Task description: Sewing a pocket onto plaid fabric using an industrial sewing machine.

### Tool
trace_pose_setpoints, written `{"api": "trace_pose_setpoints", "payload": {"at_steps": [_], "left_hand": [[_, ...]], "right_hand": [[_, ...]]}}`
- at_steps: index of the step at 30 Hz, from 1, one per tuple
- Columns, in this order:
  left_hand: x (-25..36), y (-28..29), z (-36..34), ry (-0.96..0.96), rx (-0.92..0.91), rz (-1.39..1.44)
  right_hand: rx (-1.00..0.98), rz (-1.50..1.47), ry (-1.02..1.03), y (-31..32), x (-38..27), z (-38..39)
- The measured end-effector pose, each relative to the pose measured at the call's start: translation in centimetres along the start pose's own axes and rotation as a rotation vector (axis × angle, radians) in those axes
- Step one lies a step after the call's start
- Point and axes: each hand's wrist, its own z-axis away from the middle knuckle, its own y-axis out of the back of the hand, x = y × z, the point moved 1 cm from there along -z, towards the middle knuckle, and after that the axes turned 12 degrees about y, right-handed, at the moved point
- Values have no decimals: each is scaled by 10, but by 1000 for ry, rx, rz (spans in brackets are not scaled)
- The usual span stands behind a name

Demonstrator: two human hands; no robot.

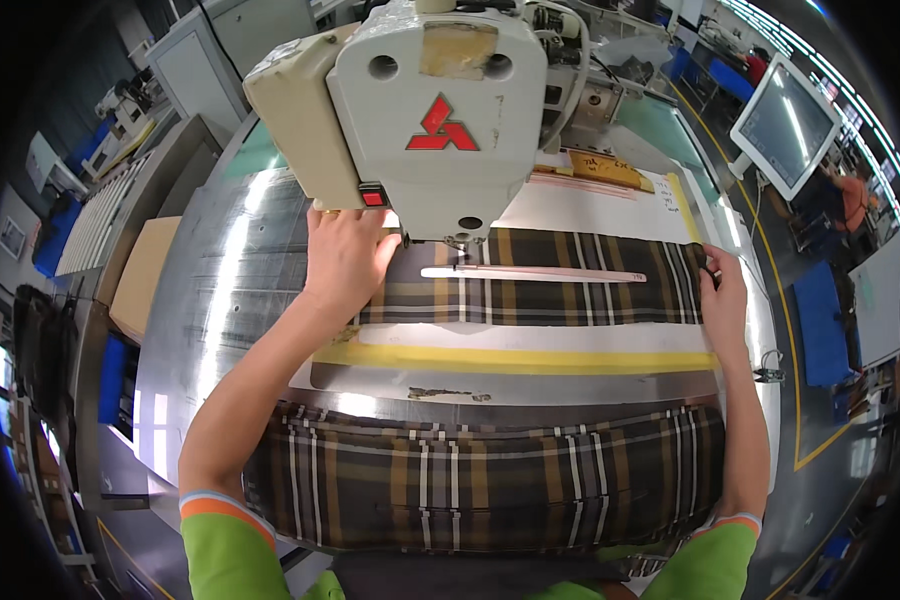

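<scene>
A plaid fabric piece (570,300) in dark brown, tan and white lies under the head of a large white sewing machine (435,130). On it rests a long, narrow pale pink strip (540,273), its left part below the needle area. My left hand (348,260) reaches to the fabric's left end, thumb apart from the fingers; the fingertips are partly hidden beneath the machine's beige side box (300,120). At the opposite end, my right hand (725,290) pinches the fabric's upper right corner between thumb and fingers.
A stack of the same plaid fabric (490,480) lies along the near edge. Yellow tape (530,360) borders the white sheet under the work. A monitor (785,125) stands at the far right, and a cardboard piece (148,280) at the left. Other people sit in the right background.
</scene>
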Motion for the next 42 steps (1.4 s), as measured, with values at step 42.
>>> {"api": "trace_pose_setpoints", "payload": {"at_steps": [42], "left_hand": [[14,-14,21,-405,-124,345]], "right_hand": [[63,135,29,14,60,10]]}}
